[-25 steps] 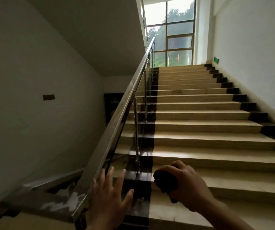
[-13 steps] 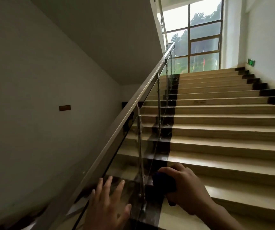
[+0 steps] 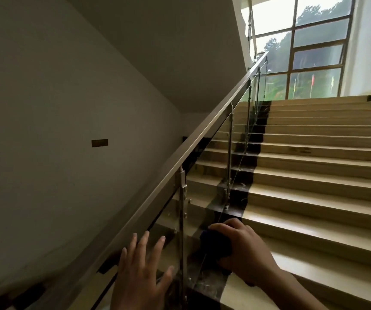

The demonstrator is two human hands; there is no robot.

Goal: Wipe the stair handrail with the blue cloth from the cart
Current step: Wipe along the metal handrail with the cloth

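A metal stair handrail [image 3: 193, 142] climbs from bottom left to the upper landing, with glass panels and steel posts below it. My right hand [image 3: 245, 249] is closed around a bunched dark blue cloth [image 3: 216, 241], held just right of the glass, below the rail and apart from it. My left hand [image 3: 142, 271] is raised with fingers spread, its fingertips close beneath the rail's lower stretch; I cannot tell if they touch it.
Beige stair treads [image 3: 314, 189] with a dark strip [image 3: 247, 157] along the railing side rise to a landing with a large window [image 3: 300, 52]. A plain wall [image 3: 46, 130] with a small plaque [image 3: 99, 142] lies left of the rail.
The view has shifted up and left, so the rail now runs more centrally. Both hands have risen slightly toward the rail; the right hand keeps the cloth.
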